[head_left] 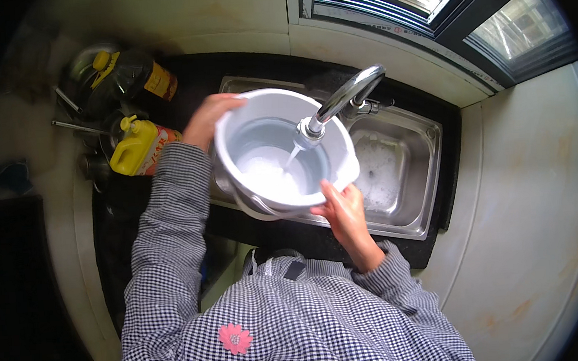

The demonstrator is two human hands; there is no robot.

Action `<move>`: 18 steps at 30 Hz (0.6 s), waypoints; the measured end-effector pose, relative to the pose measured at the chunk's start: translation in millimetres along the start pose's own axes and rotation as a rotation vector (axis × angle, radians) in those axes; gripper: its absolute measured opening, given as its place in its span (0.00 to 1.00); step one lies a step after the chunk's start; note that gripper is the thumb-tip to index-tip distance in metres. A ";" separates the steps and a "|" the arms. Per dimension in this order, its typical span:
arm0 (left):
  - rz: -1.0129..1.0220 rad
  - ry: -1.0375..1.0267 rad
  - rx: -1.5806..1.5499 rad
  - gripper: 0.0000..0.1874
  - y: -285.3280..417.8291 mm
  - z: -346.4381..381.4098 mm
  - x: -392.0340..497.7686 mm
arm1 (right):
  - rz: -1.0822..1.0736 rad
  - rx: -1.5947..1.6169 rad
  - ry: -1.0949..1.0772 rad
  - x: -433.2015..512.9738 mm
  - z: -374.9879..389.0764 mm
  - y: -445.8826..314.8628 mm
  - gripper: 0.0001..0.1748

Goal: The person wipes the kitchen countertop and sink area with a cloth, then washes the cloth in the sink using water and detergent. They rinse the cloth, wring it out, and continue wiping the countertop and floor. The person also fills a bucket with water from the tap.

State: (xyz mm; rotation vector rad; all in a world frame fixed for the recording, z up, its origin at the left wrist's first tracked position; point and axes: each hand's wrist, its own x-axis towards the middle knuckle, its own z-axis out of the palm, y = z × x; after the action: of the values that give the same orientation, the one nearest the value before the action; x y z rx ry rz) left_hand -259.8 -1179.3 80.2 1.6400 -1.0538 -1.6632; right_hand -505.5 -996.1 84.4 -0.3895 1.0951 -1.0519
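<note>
Both my hands hold a pale grey plastic bucket over a double stainless-steel sink. My left hand grips the rim at its far left. At the near right side, my right hand has its thumb over the rim; the fingers beneath are partly hidden. A chrome gooseneck faucet arches over the opening, and a stream of water runs from its spout into the bucket. White foam or bright water shows at the bottom. The bucket's handle hangs down on the near side.
Suds lie in the right sink basin; the bucket covers much of the left one. Left on the black countertop stand a yellow detergent jug and a large dark bottle with a yellow cap. A window is at the upper right.
</note>
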 end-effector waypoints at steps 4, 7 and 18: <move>-0.068 -0.118 0.005 0.19 1.2 29.7 -0.3 | 0.019 -0.051 0.085 -17.7 0.2 -4.3 0.23; -0.072 -0.155 -0.010 0.18 26.9 3.0 -13.5 | 0.125 0.035 -0.070 -22.6 6.7 -5.5 0.24; -0.158 -0.212 0.056 0.20 24.8 25.6 12.6 | 0.460 0.065 -0.044 -39.8 -46.2 -17.1 0.28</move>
State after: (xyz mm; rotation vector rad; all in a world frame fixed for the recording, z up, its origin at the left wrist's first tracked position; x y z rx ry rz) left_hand -289.3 -1199.4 92.7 1.6459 -1.1043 -1.9625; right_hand -556.5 -960.7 96.9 -0.0979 1.0443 -0.6646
